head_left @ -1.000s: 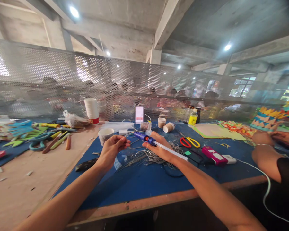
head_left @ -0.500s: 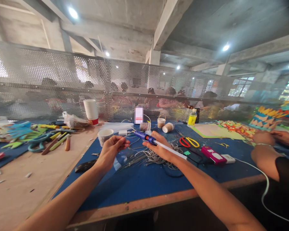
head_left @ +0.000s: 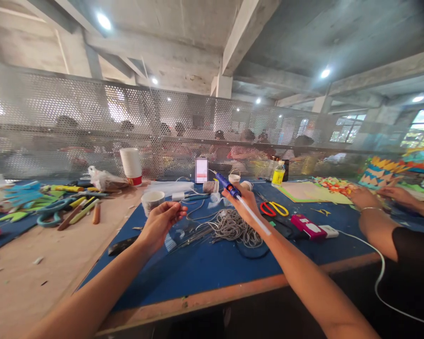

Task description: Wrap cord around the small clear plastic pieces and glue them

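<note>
A blue hot glue gun [head_left: 229,186] with a long white glue stick [head_left: 253,215] out of its rear is in my right hand [head_left: 245,203], its nozzle tilted up and away to the left. My left hand [head_left: 164,220] has its fingertips pinched together; whatever is between them, if anything, is too small to make out. Just behind that hand stands a paper cup [head_left: 152,200]. A heap of grey cord [head_left: 236,228] lies below the glue gun, beside several thin wires [head_left: 196,238] on the blue mat [head_left: 183,275].
Red-and-yellow scissors [head_left: 273,208] and a magenta box [head_left: 308,227] lie to the right, near another person's arm [head_left: 378,226]. Stacked cups [head_left: 130,165], tools and teal scissors [head_left: 51,213] occupy the left. A phone [head_left: 201,170] and yellow bottle [head_left: 278,174] stand toward the perforated screen [head_left: 183,113].
My right hand has shifted right and up with the glue gun, whose nozzle has swung upward, uncovering more of the cord. My left hand stays pinched in nearly the same place.
</note>
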Motion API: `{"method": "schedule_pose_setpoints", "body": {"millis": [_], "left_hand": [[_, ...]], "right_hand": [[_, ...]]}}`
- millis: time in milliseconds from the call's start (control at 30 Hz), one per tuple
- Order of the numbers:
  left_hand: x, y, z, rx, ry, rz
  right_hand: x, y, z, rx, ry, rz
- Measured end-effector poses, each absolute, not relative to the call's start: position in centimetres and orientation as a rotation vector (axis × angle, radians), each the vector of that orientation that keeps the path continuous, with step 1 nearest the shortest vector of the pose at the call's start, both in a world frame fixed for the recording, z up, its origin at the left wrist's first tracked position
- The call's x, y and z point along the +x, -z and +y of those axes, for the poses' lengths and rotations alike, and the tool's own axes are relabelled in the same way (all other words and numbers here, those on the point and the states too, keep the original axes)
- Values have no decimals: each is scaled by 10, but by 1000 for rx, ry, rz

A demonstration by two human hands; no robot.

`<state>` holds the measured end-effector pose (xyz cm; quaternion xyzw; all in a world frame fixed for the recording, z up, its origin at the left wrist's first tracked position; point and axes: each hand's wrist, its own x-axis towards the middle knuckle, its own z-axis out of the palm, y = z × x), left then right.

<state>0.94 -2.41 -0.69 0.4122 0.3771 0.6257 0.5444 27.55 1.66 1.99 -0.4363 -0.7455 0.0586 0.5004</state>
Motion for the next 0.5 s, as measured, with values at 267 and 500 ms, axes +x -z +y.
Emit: {"method": "schedule_pose_setpoints", "body": {"millis": [267, 500], "left_hand": [[7, 10, -20, 992, -1498, 877], [6, 8, -20, 986, -1489, 842]], "right_hand": [[339, -22, 60, -1710, 298, -1518], [381, 5, 80, -2147, 171, -1435]]}}
